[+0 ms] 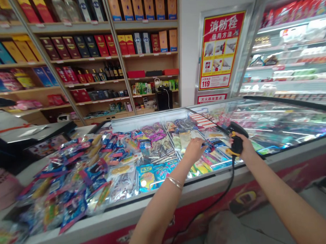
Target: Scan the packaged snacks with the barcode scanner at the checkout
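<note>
My right hand (242,147) is closed around a black and yellow barcode scanner (236,136), its cord (226,186) hanging down over the freezer's front edge. The scanner head points left toward my left hand. My left hand (194,149), a silver bangle (175,182) on its wrist, reaches into the open chest freezer (199,191) and pinches a small wrapped ice-cream packet (208,147) among the packets there. Rows of colourful ice-cream packets (156,148) fill the freezer below both hands.
A heap of loose wrapped packets (73,177) lies on the freezer lid at left. A sliding glass lid (275,123) covers the right half. Shelves of boxed goods (93,45) stand behind, a refrigerated case (293,57) at right, a red fire-hydrant poster (219,50).
</note>
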Action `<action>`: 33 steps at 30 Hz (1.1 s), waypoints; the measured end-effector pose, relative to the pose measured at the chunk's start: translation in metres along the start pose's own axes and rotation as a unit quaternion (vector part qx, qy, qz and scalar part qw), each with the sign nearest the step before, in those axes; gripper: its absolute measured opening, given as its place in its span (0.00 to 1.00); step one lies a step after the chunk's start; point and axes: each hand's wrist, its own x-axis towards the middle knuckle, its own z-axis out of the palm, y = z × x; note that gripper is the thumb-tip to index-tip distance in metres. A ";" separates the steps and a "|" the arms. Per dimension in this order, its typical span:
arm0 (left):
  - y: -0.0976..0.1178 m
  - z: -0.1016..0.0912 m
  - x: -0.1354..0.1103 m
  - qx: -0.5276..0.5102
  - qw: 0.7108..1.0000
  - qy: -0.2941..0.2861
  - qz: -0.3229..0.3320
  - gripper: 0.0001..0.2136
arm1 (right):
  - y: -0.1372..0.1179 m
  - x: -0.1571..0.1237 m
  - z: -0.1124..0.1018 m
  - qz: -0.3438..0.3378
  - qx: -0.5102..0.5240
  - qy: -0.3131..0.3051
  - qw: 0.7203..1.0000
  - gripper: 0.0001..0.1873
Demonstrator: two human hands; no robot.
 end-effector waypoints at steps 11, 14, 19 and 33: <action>-0.073 -0.184 -0.046 0.080 0.976 0.189 -0.069 0.10 | -0.006 -0.037 0.103 -0.005 0.008 -0.124 0.992 0.03; -0.106 -0.223 -0.083 0.176 0.950 0.214 -0.144 0.10 | 0.017 -0.049 0.151 0.039 0.000 -0.186 0.982 0.05; -0.154 -0.253 -0.138 0.347 0.849 0.252 -0.308 0.14 | 0.069 -0.064 0.220 0.058 -0.005 -0.293 0.954 0.08; -0.205 -0.239 -0.177 0.412 0.809 0.221 -0.355 0.20 | 0.162 -0.093 0.250 0.099 -0.041 -0.380 0.919 0.15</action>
